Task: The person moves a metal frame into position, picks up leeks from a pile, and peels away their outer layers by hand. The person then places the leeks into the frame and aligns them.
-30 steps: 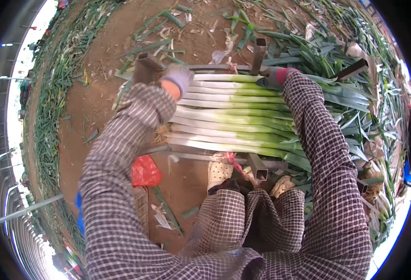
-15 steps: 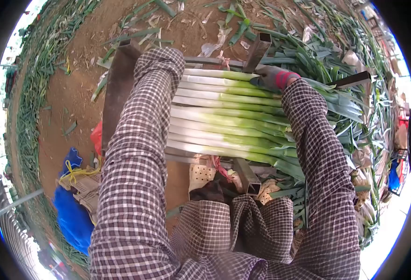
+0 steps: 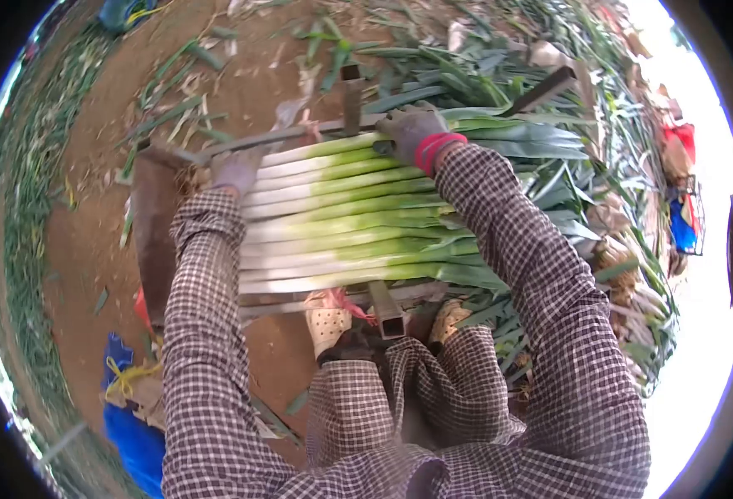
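A row of leeks [image 3: 333, 212] lies side by side across a metal frame, white ends to the left and green leaves to the right. My gloved left hand [image 3: 236, 169] is at the white end of the farthest leek, its fingers partly blurred and curled against it. My right hand [image 3: 412, 135], in a grey glove with a pink cuff, closes over the green part of that same leek, near an upright metal post [image 3: 351, 100]. The roots at the left are partly hidden by my left hand and sleeve.
A brown metal end plate [image 3: 152, 233] stands left of the leeks. Another square post [image 3: 389, 320] juts toward my knees, and a slanted bar [image 3: 541, 90] rises at the far right. Loose leek leaves [image 3: 466, 79] litter the soil. Blue cloth [image 3: 129, 432] lies at the lower left.
The view has shifted, moving the frame and leeks left in the picture. My left hand, hidden behind its sleeve before, now shows at the white end. My right hand remains on the green part.
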Demonstrator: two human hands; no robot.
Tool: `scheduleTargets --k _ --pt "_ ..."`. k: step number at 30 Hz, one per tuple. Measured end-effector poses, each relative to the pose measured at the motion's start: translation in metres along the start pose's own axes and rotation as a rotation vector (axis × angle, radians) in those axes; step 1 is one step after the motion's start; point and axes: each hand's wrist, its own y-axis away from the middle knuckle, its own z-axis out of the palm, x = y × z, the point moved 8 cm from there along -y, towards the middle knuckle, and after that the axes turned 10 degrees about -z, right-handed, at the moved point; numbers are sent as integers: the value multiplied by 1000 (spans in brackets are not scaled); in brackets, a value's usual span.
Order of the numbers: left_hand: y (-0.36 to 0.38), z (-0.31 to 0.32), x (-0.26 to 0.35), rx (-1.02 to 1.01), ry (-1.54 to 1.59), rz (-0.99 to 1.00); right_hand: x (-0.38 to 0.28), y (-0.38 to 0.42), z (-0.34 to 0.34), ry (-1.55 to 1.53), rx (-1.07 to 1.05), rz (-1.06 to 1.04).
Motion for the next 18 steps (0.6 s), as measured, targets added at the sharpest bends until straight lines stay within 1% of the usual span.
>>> scheduleTargets --k 1,2,4,5,6,7,8,9,10,11,14,15,16,18 --pt "1 -2 2 -59 -58 -10 3 9 -4 121 1 15" --pt "3 -1 3 -121 -118 -30 14 17 -3 94 32 34" --pt "1 -5 19 -117 -310 -59 32 26 4 30 100 55" --pt "-1 -7 21 -111 -407 -79 30 24 3 23 62 88" --pt "-11 9 23 -39 -328 -69 29 20 4 27 11 105" --pt "-27 44 25 36 -247 -59 30 14 4 32 -39 122" --pt "-18 40 33 107 -164 -51 30 11 7 39 -93 136" --pt "-10 41 33 116 -158 -34 27 15 6 40 -67 91" --pt "-2 42 36 122 -149 -19 26 16 9 33 -66 89" --pt "10 30 45 135 -142 -7 30 13 12 28 -57 87" --pt "7 22 44 58 -5 -174 43 0 21 -12 -76 94" --pt "-21 52 30 69 3 -159 41 -2 22 -12 -105 102" --pt "-16 48 26 65 36 -186 40 -6 21 -10 -133 105" --pt "-2 29 36 60 98 -245 50 -10 34 -57 -92 24"
